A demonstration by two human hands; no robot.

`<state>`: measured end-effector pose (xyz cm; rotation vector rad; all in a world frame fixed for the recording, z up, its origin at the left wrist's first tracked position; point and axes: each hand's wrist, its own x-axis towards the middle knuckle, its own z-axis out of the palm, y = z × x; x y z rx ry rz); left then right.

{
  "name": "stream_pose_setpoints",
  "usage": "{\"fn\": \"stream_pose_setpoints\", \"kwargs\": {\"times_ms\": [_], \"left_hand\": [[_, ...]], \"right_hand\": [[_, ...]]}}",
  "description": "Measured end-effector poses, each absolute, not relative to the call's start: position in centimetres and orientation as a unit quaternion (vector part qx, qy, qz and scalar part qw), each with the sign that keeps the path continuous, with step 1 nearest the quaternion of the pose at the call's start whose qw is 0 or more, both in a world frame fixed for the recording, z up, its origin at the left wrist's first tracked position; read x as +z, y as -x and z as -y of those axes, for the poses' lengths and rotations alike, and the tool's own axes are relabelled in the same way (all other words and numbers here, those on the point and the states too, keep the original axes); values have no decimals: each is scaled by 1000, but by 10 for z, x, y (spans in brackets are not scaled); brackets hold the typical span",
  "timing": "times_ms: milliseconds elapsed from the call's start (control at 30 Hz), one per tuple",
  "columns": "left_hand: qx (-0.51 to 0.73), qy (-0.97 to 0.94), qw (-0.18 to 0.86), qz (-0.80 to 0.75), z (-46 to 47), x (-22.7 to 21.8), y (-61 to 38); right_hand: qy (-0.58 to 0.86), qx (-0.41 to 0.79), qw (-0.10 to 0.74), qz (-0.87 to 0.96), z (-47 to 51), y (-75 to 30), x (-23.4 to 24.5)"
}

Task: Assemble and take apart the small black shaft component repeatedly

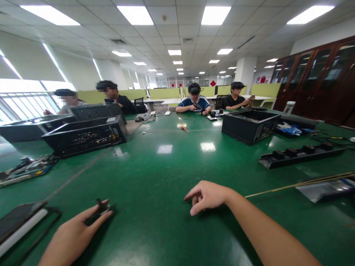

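Note:
My left hand [74, 231] is at the lower left, just above the green table [155, 173]. Between its thumb and fingertips it pinches a small dark part with a pale metal rim [103, 208], too small and blurred to name. My right hand [208, 197] hovers over the table right of the middle, palm down. Its index finger points left, the thumb hangs apart and the other fingers curl loosely. Nothing shows in it.
Open black computer cases [85, 136] stand at the left, another case [249, 125] at the right. A circuit board [26, 170] lies far left. A black metal rail [299, 155] and a plastic bag [324, 189] lie right. An orange screwdriver [183, 128] lies farther back. Several people sit around the table.

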<state>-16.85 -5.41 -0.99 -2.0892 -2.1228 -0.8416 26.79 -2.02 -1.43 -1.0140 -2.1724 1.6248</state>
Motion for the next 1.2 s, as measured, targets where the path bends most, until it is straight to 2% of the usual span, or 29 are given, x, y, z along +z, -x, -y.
{"fn": "stream_pose_setpoints", "kwargs": {"times_ms": [67, 200, 333, 433, 600, 767, 1200], "left_hand": [[-245, 748, -18, 617, 46, 2, 109], [-175, 869, -34, 461, 29, 20, -3], [-177, 893, -23, 413, 17, 15, -49], [-231, 882, -70, 404, 13, 4, -47], [-270, 863, -136, 405, 18, -1, -35], [-286, 858, -163, 395, 20, 0, -33], [-294, 861, -182, 373, 24, -6, -35]], "right_hand": [[361, 518, 157, 759, 21, -267, -16], [420, 388, 248, 782, 22, -268, -16], [454, 252, 241, 820, 24, -272, -9], [456, 180, 237, 839, 27, -270, -5], [433, 154, 227, 859, 34, -262, -5], [423, 118, 256, 861, 40, -256, -6], [398, 130, 276, 865, 36, -251, -16]]}}
